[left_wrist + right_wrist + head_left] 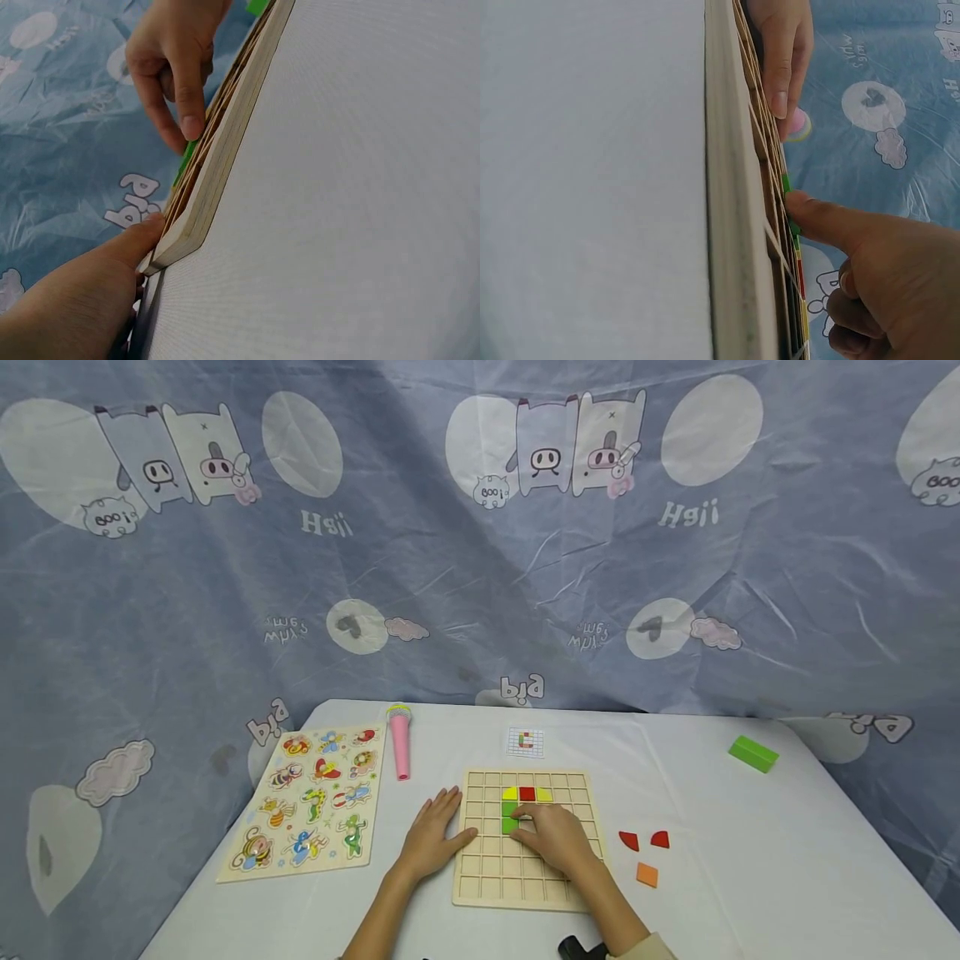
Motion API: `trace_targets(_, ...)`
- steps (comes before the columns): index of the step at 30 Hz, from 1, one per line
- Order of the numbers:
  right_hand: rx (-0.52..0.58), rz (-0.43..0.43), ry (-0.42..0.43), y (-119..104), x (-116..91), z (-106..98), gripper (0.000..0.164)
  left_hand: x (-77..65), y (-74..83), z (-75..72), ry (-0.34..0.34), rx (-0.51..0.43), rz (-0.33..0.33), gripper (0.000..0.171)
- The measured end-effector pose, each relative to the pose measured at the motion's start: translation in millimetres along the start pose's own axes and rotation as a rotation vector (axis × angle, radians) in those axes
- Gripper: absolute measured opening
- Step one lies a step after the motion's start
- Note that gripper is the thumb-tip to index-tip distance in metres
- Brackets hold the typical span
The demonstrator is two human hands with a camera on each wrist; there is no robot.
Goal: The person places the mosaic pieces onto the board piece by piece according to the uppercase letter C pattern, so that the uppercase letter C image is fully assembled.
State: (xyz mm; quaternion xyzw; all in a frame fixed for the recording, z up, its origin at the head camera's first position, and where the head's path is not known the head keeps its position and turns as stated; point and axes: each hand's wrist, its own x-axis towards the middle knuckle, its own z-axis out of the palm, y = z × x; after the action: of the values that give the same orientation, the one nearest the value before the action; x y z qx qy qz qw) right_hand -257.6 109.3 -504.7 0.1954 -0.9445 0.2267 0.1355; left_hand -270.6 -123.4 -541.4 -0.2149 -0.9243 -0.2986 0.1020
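A wooden grid board point(487, 889) lies on the table, with two yellow quarter-round pieces and a red square tile point(527, 794) in a row near its far side. Below the left yellow piece point(510, 794) are two green square tiles point(510, 827). My right hand point(555, 837) pinches at the nearer green tile with thumb and index finger, the other fingers folded, as the left wrist view shows. My left hand point(432, 831) rests at the board's left edge, fingers extended and thumb on the rim. In the right wrist view a fingertip touches the green piece point(791, 217).
Right of the board lie two red quarter-round pieces point(660, 840) and an orange square tile point(647, 875). A small pattern card point(525, 742) lies beyond it. A pink toy microphone point(401, 747), an insect puzzle board point(300, 868), a green block point(753, 754) and a black object point(573, 948) are around.
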Motion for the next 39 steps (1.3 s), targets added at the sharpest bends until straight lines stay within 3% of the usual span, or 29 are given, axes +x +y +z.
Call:
trace_targets(8, 0.036, 0.034, 0.012, -0.1, -4.8, -8.7, 0.03, -0.6, -1.0, 0.9, 0.005, 0.006, 0.001, 0.071)
trace_targets(12, 0.083, 0.113, -0.007, 7.1, -13.0, -24.8, 0.027, -0.1, -0.8, 0.4, -0.003, 0.008, -0.003, 0.072)
trace_targets(18, 0.098, 0.235, 0.007, 35.5, -31.5, -55.2, 0.026, 0.1, -0.6, -0.2, -0.007, 0.008, 0.004, 0.072)
trace_targets(26, 0.027, 0.28, 0.083, 80.5, -58.2, -85.0, 0.028, 0.5, -0.1, -0.8, -0.01, 0.006, -0.007, 0.072)
trace_targets(33, 0.038, 0.325, -0.011, 103.3, -74.3, -90.8, 0.035, 0.8, -0.2, -0.5, 0.003, 0.011, -0.001, 0.073)
trace_targets(39, 0.044, 0.329, -0.046, 110.7, -79.5, -86.2, 0.029, 0.3, 0.3, -1.1, -0.013, 0.002, -0.017, 0.073)
